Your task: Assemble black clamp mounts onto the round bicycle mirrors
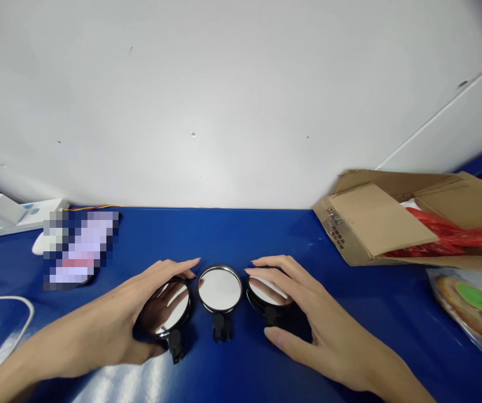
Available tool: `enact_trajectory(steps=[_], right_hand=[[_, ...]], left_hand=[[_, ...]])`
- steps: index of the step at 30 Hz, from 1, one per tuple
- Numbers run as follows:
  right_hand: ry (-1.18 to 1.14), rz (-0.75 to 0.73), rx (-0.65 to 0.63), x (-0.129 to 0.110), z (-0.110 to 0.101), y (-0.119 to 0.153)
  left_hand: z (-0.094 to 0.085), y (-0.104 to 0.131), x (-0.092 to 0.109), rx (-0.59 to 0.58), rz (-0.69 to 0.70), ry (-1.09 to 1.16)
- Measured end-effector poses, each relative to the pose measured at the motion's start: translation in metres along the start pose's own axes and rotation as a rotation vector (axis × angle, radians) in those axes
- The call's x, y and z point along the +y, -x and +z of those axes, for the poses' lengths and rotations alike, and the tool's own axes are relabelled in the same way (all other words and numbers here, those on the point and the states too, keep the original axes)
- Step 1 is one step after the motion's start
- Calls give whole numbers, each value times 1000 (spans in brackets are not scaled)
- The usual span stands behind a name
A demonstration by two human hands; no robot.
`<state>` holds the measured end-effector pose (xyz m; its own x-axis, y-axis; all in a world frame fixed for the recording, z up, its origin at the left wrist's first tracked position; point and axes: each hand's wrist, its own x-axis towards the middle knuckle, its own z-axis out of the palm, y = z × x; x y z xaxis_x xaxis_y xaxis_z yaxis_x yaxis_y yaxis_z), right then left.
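Observation:
Three round mirrors with black rims and short black clamp mounts lie in a row on the blue table (232,235), mounts toward me. My left hand (118,313) curves around the left round mirror (169,305), thumb at its lower edge and fingers over its top rim. The middle round mirror (220,288) lies between my hands, touched by neither as far as I can see. My right hand (312,313) spans the right round mirror (263,288), fingers across its upper face and thumb near its mount. Part of that mirror is hidden by the fingers.
An open cardboard box (379,218) with red plastic inside stands at the right. Below it lies a wrapped round item with a green label (476,296). At the left are a white power strip (22,215), a blurred-out phone-like object (87,240) and a white cable (26,305). A white wall rises behind.

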<state>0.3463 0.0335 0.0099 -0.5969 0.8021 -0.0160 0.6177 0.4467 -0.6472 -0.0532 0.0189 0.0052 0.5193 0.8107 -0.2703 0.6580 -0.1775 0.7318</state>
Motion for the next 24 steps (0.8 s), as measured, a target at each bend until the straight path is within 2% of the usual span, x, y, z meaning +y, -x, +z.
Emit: enact_trajectory(steps=[3,6,7,11,13,19,24], right_hand=[[-21,-13,8,0,-1,0],[-63,-37,50,0,-2,1],[-75,-43,68,1,-2,2],[-94,-47,138,3,1,2],[-106,-43,191,4,4,0],[-192,16,412,8,17,-9],[-220,54,521,12,21,-11]], left_hand=[[-8,9,-4,-14,-8,-31],[-15,9,-5,-5,-5,67],[-16,6,-4,28,-9,129],[-12,-16,6,320,-30,384],[-10,-24,11,361,-24,436],[0,-27,23,371,-87,378],[10,-23,25,468,-81,234]])
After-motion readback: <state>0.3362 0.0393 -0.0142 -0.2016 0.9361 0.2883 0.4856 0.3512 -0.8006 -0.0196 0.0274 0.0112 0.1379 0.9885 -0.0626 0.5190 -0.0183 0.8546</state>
